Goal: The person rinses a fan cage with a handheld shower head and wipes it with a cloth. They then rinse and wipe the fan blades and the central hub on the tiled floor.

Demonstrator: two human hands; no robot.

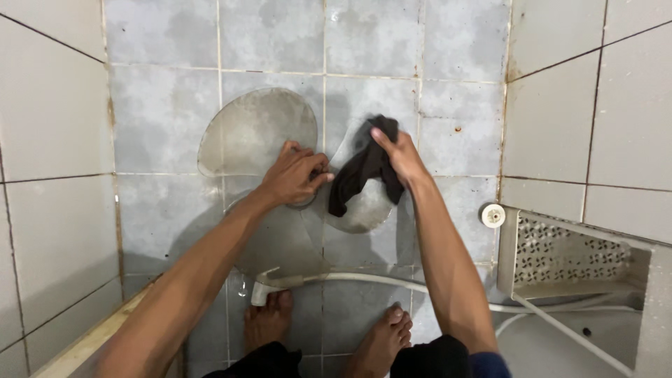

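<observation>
A clear plastic fan blade [280, 210] w/ three rounded lobes is lying flat on the grey tiled floor [161, 112], roughly mid-frame. The left hand [294, 175] is pressing down on its hub, fingers curled together over the centre, thumb pointing toward the right lobe. The right hand [400, 155] is gripping a black cloth [360, 171], fingers clamped on the bunched top of it, & the cloth is hanging down onto the right lobe, touching it. The upper-left lobe is looking dusty & brownish; the lower lobe is lying toward the person's feet.

Just below the blade a white spray hose [364, 280] is running across the floor, its nozzle end sitting near the left foot [269, 318]; the right foot [383, 339] is just beside it, under the hose line. At right, a white perforated box [570, 255] is resting by the wall, w/ a small round white cap [493, 215] at its corner. White wall tiles [56, 140] are flanking both sides.
</observation>
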